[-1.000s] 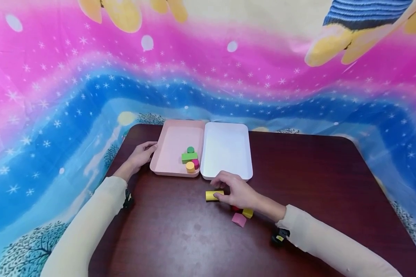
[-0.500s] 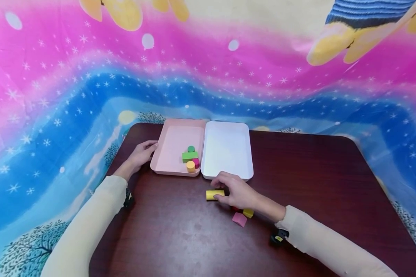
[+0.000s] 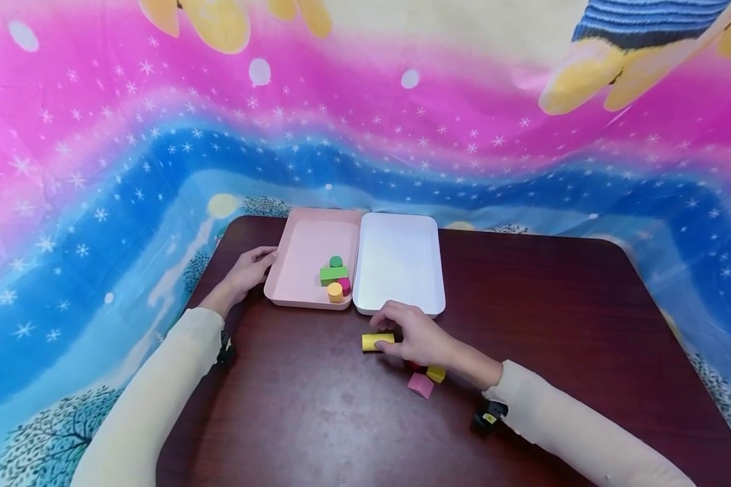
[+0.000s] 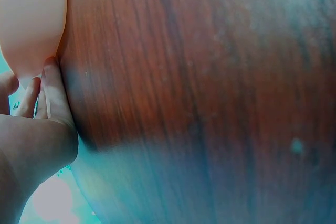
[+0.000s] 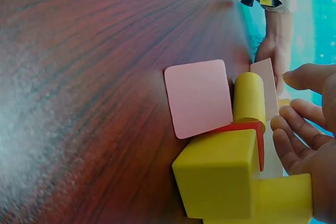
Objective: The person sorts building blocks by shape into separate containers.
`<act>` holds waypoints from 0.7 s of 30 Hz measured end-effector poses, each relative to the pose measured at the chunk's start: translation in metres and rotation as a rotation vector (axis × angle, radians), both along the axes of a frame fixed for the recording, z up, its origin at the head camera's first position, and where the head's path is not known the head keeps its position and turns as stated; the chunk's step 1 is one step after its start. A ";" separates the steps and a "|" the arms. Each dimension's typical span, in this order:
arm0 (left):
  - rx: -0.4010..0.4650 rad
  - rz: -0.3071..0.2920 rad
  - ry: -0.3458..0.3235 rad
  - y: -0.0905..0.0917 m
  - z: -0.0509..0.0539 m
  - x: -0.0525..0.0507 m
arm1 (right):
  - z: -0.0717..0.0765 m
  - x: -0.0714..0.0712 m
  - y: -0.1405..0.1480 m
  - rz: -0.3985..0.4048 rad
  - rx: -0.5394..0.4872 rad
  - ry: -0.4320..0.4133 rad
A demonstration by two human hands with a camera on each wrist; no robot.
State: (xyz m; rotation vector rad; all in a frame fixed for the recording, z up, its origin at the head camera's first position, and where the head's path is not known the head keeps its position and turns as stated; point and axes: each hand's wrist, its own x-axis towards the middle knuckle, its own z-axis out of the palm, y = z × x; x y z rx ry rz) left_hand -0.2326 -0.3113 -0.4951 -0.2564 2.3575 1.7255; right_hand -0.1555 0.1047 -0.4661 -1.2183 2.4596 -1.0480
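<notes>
Head view, two hands, one pink tray holding four blocks

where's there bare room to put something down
Free: most of the white rectangular tray; the dark brown wood-grain table right of it; and table in front of the pink rectangular tray, left of a yellow cylinder. Crowded: around the right hand, with that cylinder, a pink block and others; the pink tray's near right corner, holding several blocks.

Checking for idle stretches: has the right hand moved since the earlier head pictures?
No; against the white tray, the right hand stays by its near edge, no visible shift either way.
</notes>
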 end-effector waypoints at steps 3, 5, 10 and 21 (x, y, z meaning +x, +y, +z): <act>-0.001 -0.002 0.003 0.001 0.001 0.000 | 0.001 -0.002 0.001 -0.004 -0.038 -0.027; 0.001 -0.002 0.003 0.001 0.001 0.000 | 0.002 -0.002 0.002 -0.003 -0.066 -0.041; -0.006 -0.008 0.003 0.001 0.000 0.001 | 0.006 -0.001 0.003 -0.016 -0.166 -0.064; -0.004 -0.006 0.002 0.000 -0.001 0.001 | 0.019 0.001 0.017 -0.033 -0.204 -0.024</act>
